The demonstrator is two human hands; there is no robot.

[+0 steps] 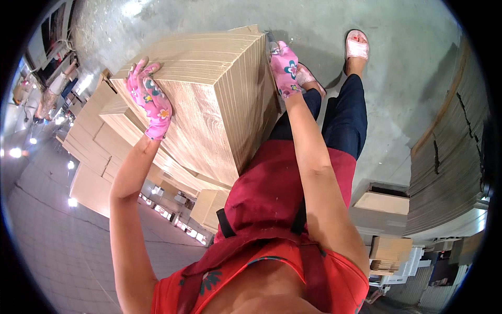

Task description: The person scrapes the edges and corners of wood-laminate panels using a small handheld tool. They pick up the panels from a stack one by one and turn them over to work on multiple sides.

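Observation:
A tall stack of wood-grain boards [198,112] stands in front of me, its layered edges [243,102] facing right. My left hand [149,97], in a pink flowered glove, lies on the top board near its left edge with the fingers stretched out. My right hand [285,68], in a matching glove, is at the right side of the stack by its far corner. Its fingers are curled closed, with a small greyish thing beside the fingertips that I cannot make out.
More stacks of pale boards [86,136] stand to the left. On the right is a large pile of flat grey-brown sheets [444,167], with cardboard boxes [389,248] nearer me. My feet in pink slippers [357,48] are on the concrete floor [402,68]. Another person's arm [70,68] shows far left.

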